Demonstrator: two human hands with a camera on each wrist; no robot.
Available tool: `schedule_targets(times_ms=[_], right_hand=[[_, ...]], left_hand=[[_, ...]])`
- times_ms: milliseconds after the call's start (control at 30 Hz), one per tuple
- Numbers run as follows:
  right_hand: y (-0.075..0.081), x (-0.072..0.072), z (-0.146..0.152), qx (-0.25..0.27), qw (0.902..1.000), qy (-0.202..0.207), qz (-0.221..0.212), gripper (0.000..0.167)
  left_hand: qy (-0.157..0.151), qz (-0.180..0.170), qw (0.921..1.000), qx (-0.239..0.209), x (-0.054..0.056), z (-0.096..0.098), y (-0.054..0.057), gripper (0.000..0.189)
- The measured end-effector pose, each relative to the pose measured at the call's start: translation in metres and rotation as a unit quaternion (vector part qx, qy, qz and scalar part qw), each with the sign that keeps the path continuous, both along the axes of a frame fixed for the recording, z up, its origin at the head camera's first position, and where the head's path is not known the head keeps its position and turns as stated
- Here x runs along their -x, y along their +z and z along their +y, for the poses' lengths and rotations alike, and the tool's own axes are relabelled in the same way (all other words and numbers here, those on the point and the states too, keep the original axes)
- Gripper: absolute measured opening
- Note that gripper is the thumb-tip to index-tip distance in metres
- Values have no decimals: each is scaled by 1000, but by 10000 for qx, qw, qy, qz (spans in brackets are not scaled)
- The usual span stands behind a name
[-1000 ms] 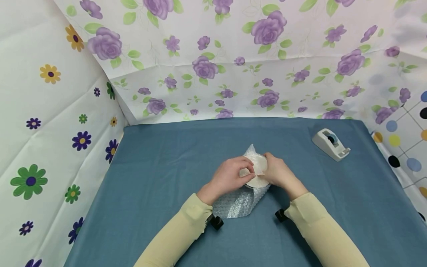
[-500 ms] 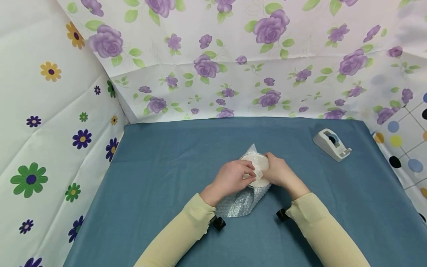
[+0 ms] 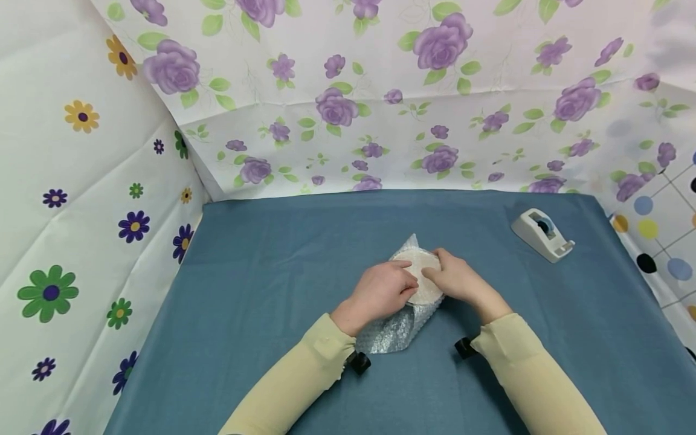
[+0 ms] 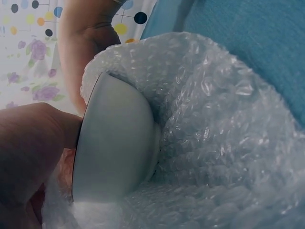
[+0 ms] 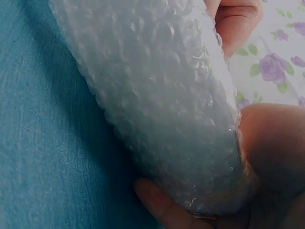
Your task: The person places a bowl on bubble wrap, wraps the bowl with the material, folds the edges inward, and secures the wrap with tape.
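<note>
A white bowl [image 4: 112,143] with a thin dark rim lies partly wrapped in clear bubble wrap [image 3: 388,333]. In the head view it stands mid-table, its round opening [image 3: 426,293] facing up and covered with a layer of wrap. My left hand [image 3: 380,290] reaches over the near left rim, its bent fingers holding the wrap at the opening; its fingertips are partly hidden. My right hand [image 3: 462,281] grips the right side of the wrapped bowl, thumb over the rim and fingers outside. The right wrist view shows bubble wrap [image 5: 157,105] covering that side, with a fingertip beneath.
A white tape dispenser [image 3: 542,235] stands at the back right of the blue tablecloth [image 3: 261,290]. Part of the wrap spreads toward the table's front. Flowered sheets [image 3: 304,72] hang behind and at the left, a dotted one at the right.
The left fingers have bent further in over the opening. The right thumb has shifted onto the covered top, and the wrap there looks flatter. The tape dispenser stays in place.
</note>
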State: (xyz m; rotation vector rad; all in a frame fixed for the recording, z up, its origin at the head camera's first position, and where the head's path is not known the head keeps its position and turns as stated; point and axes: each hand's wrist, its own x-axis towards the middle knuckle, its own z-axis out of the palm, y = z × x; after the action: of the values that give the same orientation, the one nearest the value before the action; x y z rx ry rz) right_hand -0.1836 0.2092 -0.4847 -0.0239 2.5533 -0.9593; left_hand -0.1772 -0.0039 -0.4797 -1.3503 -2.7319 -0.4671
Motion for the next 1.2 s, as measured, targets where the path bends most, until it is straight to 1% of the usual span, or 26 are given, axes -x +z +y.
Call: schedule_targets(times_ms=[100,233,333,433,533,633,733,800,867,1000,1067,1200], right_hand=[[0,0,1,46,10000,-13,-61,78],[-1,0,1,16,10000,-25,0,80],[-2,0,1,-15,10000,-32,79,78],[-4,0,1,-21,9999,-73,120,76],[-6,0,1,-20,9999,-101,116,75],[-6,0,1,-25,9998,-125,125,73],[-6,0,1,-64,9997,-129,176,72],[-5,0,0,-92,9997,-133,207,72],[-4,-1,0,-130,9995,-138,235,71],[-4,-1,0,-153,9995,-169,232,71],[-4,-1,-1,-161,9995,-178,212,71],[-4,-1,-3,-178,9995,-217,158,70]], left_hand=[[53,71,9997,233,-1,2,1,23],[96,275,9976,630,-2,4,5,27],[68,392,9944,979,-2,5,8,33],[13,398,9903,1330,0,7,8,39],[-23,264,9876,1545,2,8,10,45],[-84,45,9848,1732,4,7,12,48],[-249,-221,9805,1934,7,7,18,42],[-436,-394,9767,2066,11,6,22,40],[-686,-499,9710,2233,16,6,27,40],[-1114,-571,9547,2699,26,4,37,43],[-1223,-569,9472,2910,29,3,40,44],[-1443,-562,9370,3131,35,0,42,43]])
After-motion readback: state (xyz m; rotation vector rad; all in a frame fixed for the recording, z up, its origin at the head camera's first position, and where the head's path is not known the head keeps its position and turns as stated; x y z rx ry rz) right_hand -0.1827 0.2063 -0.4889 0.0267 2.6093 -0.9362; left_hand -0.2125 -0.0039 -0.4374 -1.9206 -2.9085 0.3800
